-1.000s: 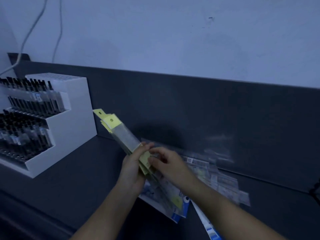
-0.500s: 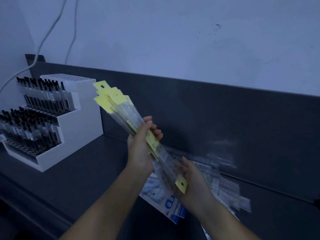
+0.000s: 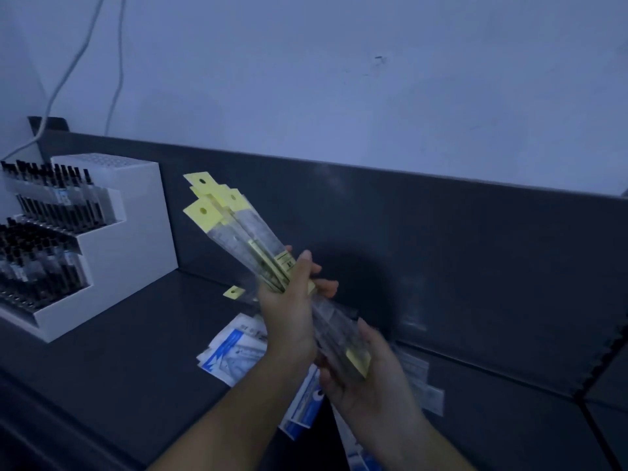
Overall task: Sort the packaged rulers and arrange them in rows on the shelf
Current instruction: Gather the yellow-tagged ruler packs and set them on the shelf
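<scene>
A bundle of clear packaged rulers (image 3: 249,232) with yellow hang tabs slants up to the left above the dark shelf (image 3: 129,338). My left hand (image 3: 289,314) grips the bundle around its middle. My right hand (image 3: 370,379) cups the bundle's lower end from below, fingers loosely bent around it. One more yellow-tabbed ruler (image 3: 234,293) lies on the shelf behind the bundle. Blue and white packaged rulers (image 3: 234,351) lie flat on the shelf under my arms, partly hidden.
A white stepped display of black pens (image 3: 61,239) stands at the left of the shelf. Clear packets (image 3: 421,379) lie by the dark back panel (image 3: 441,239) to the right. Two cables (image 3: 115,62) hang on the wall.
The bundle was lifted off the shelf pile and raised. My right hand slid from its middle down to its lower end. One yellow-tabbed ruler now shows lying on the shelf.
</scene>
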The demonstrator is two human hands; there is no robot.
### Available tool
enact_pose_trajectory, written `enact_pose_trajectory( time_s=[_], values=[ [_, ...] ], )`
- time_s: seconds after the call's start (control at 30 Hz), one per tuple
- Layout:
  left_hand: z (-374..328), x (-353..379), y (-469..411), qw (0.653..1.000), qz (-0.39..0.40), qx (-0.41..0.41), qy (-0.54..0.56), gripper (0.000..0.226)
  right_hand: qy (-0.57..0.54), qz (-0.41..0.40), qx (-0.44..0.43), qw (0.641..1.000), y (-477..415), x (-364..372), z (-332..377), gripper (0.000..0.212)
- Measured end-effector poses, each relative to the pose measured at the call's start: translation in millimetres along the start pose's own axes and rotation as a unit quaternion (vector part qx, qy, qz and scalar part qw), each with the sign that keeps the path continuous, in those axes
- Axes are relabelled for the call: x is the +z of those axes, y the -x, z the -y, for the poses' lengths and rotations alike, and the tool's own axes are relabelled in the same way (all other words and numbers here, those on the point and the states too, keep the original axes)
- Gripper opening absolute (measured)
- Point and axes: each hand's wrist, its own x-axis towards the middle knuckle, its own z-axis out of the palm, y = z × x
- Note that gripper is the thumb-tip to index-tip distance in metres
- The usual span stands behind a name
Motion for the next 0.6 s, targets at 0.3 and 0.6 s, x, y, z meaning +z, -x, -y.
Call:
enact_pose_trajectory(
  time_s=[0.3, 0.6],
  values=[
    [5.4, -1.4, 28.3, 0.974, 0.096, -0.189, 0.084, 0.013, -0.014, -0.135, -0.057, 0.989, 18.0, -36.5, 19.8, 0.026],
    [8.3, -15.6, 14.3, 0.949, 0.136, -0.253, 0.128, 0.014, -0.06, -0.145, -0.099, 0.983, 22.6, -64.6, 27.5, 0.024]
  ],
)
